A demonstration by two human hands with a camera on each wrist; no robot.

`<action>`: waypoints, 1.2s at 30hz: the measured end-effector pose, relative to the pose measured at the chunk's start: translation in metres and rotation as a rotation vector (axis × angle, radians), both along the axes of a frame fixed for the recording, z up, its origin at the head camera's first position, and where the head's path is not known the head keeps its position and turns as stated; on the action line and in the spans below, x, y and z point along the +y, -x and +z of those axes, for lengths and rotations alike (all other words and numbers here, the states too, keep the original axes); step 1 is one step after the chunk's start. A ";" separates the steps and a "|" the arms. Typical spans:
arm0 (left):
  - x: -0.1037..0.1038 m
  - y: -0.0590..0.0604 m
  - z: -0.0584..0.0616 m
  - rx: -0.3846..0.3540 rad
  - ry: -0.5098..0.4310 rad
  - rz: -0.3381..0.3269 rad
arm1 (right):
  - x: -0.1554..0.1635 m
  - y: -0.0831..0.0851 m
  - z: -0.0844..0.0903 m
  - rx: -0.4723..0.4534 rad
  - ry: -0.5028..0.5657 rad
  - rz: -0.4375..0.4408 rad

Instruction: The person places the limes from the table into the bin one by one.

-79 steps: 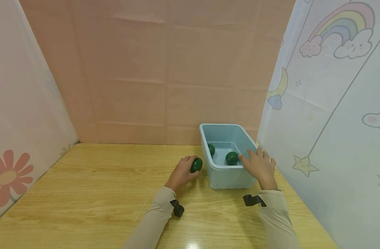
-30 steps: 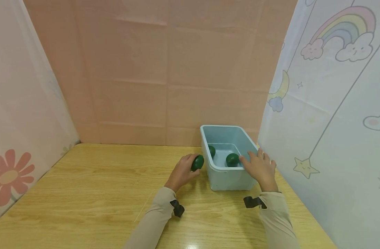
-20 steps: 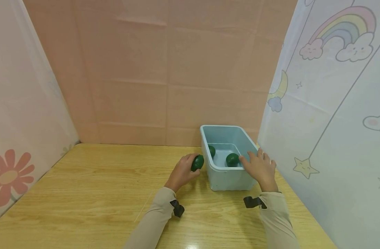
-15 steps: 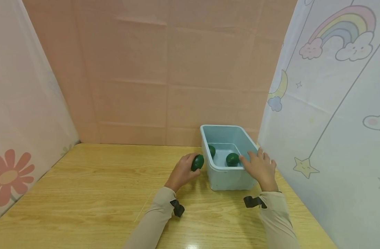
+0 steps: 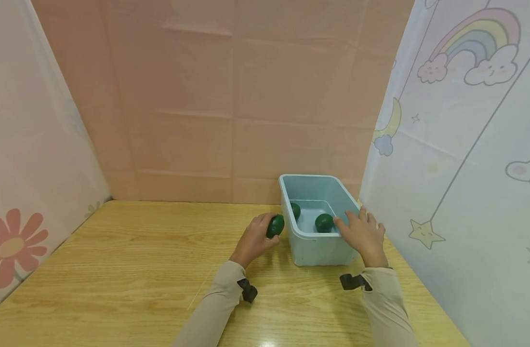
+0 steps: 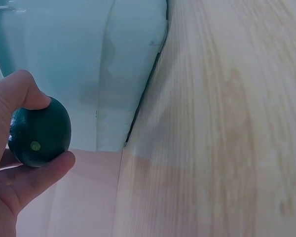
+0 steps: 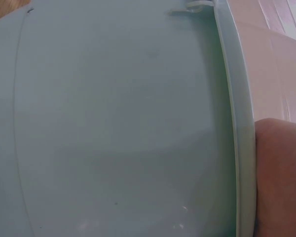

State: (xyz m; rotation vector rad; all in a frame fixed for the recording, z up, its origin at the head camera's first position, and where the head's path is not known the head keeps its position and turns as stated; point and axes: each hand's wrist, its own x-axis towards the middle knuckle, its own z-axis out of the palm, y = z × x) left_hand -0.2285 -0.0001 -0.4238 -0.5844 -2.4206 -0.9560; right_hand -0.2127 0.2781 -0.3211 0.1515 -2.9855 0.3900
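My left hand [image 5: 255, 241] grips a dark green avocado [image 5: 275, 226] by the left wall of a light blue plastic bin [image 5: 321, 250]. The left wrist view shows the thumb and fingers round the avocado [image 6: 42, 133], its pale stem scar facing the camera. It is held above the table beside the bin's outer wall. Inside the bin lie two more avocados: one [image 5: 324, 222] near the front, another [image 5: 295, 210] partly hidden by the left wall. With fingers spread, my right hand [image 5: 364, 236] rests at the bin's front right rim, its thumb over the inside.
The bin stands on a wooden table [image 5: 139, 255], close to a peach-coloured backdrop [image 5: 182, 120]. A white printed sheet [image 5: 456, 193] rises along the table's right edge. Another sheet with a flower print [image 5: 35, 159] hangs on the left.
Compared with the oldest frame, the left hand has raised the avocado slightly beside the bin. Over the last second both hands and the bin have stayed almost still.
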 end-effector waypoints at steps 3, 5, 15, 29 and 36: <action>0.000 0.000 0.000 0.009 -0.007 -0.002 | 0.000 0.000 0.000 0.000 -0.002 -0.001; 0.000 -0.001 0.001 0.012 -0.007 0.002 | 0.000 0.000 0.000 -0.002 -0.002 -0.002; 0.000 -0.001 0.001 -0.001 0.002 0.026 | 0.000 0.001 0.000 -0.017 0.007 -0.006; 0.001 -0.004 0.006 0.005 0.000 0.038 | -0.001 0.002 0.001 -0.024 0.004 -0.007; 0.002 -0.004 0.006 -0.011 -0.013 0.037 | 0.000 0.002 0.000 -0.022 -0.002 -0.008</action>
